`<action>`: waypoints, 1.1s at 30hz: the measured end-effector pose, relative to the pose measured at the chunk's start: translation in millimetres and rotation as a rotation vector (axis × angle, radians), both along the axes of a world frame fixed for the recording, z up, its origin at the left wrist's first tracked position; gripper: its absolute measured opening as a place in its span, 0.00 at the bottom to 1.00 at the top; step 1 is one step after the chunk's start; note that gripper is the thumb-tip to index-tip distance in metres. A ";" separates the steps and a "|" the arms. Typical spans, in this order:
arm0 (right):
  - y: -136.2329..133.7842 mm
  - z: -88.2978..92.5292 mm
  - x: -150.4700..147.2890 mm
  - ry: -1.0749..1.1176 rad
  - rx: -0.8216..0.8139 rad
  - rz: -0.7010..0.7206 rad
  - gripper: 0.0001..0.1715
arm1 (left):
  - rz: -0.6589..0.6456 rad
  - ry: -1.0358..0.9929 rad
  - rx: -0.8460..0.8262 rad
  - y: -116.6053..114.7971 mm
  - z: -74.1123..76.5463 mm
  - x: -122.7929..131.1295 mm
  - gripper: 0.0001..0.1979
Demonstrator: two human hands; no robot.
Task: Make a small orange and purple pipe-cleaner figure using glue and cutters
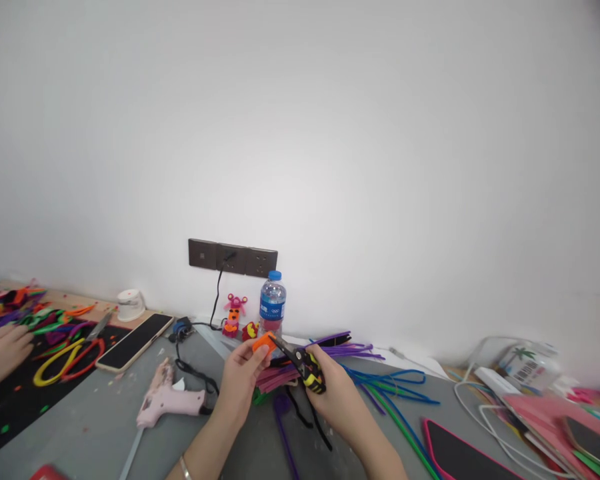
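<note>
My left hand (243,377) pinches a small orange piece (264,342) between thumb and fingertips; its exact kind is too small to tell. In my right hand (333,393) is a pair of scissors (307,367) with black and yellow handles, the fingers wrapped round them. The blades point left and reach the orange piece. Whether they are closed on it I cannot make out. Bundles of pipe cleaners (363,350), purple, blue, green, pink and black, lie under and behind both hands. A water bottle (273,303) stands just behind.
A pink glue gun (167,400) and a phone (135,341) lie to the left. Beyond them are red and yellow scissors (73,360) and another person's hand (3,353). A small figure (233,317) stands by the wall. White cables (480,407) and a pink-edged device (460,453) lie right.
</note>
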State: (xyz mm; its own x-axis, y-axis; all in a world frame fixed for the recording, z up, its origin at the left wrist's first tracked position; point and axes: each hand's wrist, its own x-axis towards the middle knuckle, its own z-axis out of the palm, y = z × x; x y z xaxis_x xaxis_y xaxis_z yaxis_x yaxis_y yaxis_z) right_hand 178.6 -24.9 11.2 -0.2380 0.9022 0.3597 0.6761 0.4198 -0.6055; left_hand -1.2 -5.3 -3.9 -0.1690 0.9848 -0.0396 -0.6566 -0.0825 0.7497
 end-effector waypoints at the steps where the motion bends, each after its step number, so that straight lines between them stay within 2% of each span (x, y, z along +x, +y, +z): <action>1: 0.1 -0.4 -0.3 0.000 -0.002 0.000 0.21 | 0.002 0.001 -0.003 0.0 0.5 -0.3 0.18; 7: 1.6 -5.6 -2.3 -0.009 0.006 -0.021 0.19 | 0.000 -0.010 -0.014 -1.5 3.8 -1.0 0.18; 14: 4.0 -11.8 -3.8 -0.073 0.022 -0.074 0.22 | -0.006 0.002 0.010 -0.3 0.6 -1.7 0.18; 23: 4.8 -11.9 0.2 -0.093 0.014 -0.047 0.16 | -0.039 0.051 0.026 0.0 -2.3 -0.8 0.17; 30: 9.6 -14.2 3.3 -0.026 0.035 -0.086 0.15 | -0.069 0.064 0.002 1.4 -3.5 2.1 0.19; 33: 11.4 -13.4 5.1 0.045 0.115 -0.140 0.17 | -0.080 0.048 -0.018 -0.4 -0.1 2.5 0.23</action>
